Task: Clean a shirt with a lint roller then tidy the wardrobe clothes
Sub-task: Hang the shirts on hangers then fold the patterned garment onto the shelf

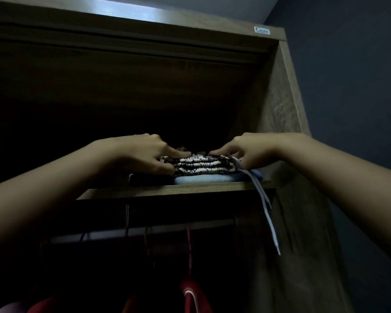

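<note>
Wardrobe shelf [176,191] | patterned garment [201,164] gripped between left hand [142,152], right hand [248,152]

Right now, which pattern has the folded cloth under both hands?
Black-and-white print on the folded cloth, seen in the head view.

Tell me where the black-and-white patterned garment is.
In the head view, the black-and-white patterned garment sits folded on the wardrobe's upper shelf, atop a light blue garment, between both hands.

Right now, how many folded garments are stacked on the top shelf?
3 visible: black-and-white patterned garment on top, under both hands; light blue garment beneath it; dark garment at the lower left. The dark shelf interior may hide more.
</note>
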`<state>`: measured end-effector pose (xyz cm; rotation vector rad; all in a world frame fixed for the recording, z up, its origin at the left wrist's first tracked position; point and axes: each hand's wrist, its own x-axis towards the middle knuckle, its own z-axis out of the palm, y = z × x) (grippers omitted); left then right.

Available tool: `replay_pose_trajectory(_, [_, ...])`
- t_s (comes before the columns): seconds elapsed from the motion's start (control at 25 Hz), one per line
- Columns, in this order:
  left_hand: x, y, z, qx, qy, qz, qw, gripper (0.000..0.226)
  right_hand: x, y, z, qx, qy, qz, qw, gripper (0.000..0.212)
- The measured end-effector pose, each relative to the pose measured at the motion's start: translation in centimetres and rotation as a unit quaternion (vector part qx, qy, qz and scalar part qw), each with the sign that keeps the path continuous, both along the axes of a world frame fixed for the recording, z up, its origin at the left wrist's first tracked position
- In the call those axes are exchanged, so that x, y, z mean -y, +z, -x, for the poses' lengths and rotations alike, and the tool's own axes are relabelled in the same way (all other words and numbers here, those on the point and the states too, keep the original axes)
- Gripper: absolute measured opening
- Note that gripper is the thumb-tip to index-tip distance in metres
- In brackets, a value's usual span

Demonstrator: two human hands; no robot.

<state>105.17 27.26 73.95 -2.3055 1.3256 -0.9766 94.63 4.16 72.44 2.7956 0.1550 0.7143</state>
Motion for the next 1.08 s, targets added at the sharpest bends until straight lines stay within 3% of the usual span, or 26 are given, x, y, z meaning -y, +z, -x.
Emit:
replay_pose_trajectory(0.08, [0.0,0.1,-0.2,-0.023,-0.006,0.019,1.000,0.069,0.3,-0.1,0.7,0.015,-0.026,0.053,0.998,0.084])
replay_pose_trajectory(0.2, [0.5,-0.1,0.2,-0.025,0.004,0.036,0.999,0.059,0.7,-0.5,0.4,0.042,-0.032,0.133,0.990,0.093])
replay_pose_trajectory(0.28, [0.4,-0.1,0.4,-0.035,-0.001,0.038,0.999,0.052,0.7,-1.0,0.6,0.068,0.007,0.161,0.985,0.078])
replay_pose_trajectory(0.4, [0.0,-0.4,0.1,-0.023,-0.005,0.048,0.999,0.054,0.1,-1.8,1.5,0.084,0.038,0.254,0.963,0.039])
replay_pose_trajectory(0.52, [0.2,-0.6,0.1,-0.010,-0.003,0.048,0.999,0.055,0.0,-2.5,2.1,0.082,0.012,0.295,0.952,0.025])
replay_pose_trajectory(0.6, [0.3,-0.5,0.1,-0.008,0.001,0.049,0.999,0.054,0.0,-2.3,1.9,0.115,0.083,0.220,0.965,0.022])
replay_pose_trajectory(0.72, [0.5,-0.2,0.1,-0.030,0.005,0.051,0.998,0.052,-0.2,-0.7,0.4,0.143,0.150,-0.039,0.978,0.023])
replay_pose_trajectory(0.84, [0.6,0.2,0.4,-0.039,0.008,0.046,0.998,0.054,-0.2,1.4,-2.4,0.266,0.072,-0.253,0.927,0.024])
replay_pose_trajectory(0.92, [0.6,0.2,0.5,-0.050,0.016,0.049,0.997,0.053,-0.5,2.1,-4.0,0.322,-0.046,-0.270,0.906,0.031])
replay_pose_trajectory(1.0, [0.5,0.1,0.7,-0.063,0.030,0.045,0.997,0.055,-0.6,2.0,-4.9,0.251,-0.108,-0.195,0.942,0.032])
replay_pose_trajectory(1.08, [0.3,0.0,0.8,-0.057,0.035,0.038,0.997,0.056,-0.5,1.9,-4.5,0.172,-0.071,-0.183,0.965,0.030])
